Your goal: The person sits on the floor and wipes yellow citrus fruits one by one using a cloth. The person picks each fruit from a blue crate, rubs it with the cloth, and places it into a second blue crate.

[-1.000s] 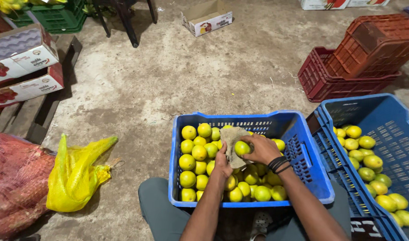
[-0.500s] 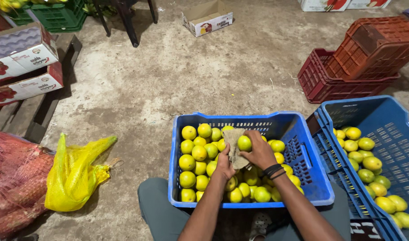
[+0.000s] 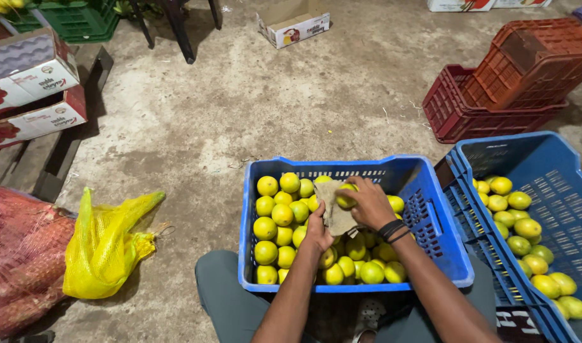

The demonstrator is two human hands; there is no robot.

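A blue plastic crate (image 3: 431, 254) between my knees holds several yellow-green citrus fruits (image 3: 275, 216). My right hand (image 3: 367, 203) grips one fruit (image 3: 347, 198) above the pile, fingers curled over it. My left hand (image 3: 317, 228) holds a brownish cloth (image 3: 334, 209) pressed against that fruit. A dark band sits on my right wrist.
A second blue crate (image 3: 545, 165) with more fruit stands at the right. Stacked red crates (image 3: 513, 82) sit behind it. A yellow mesh bag (image 3: 106, 244) and a red mesh sack (image 3: 17, 267) lie at the left, cardboard boxes (image 3: 30, 89) on pallets beyond, bare concrete floor ahead.
My right hand has turned over the fruit, now covering it more from above, while the cloth in my left hand stays against it.
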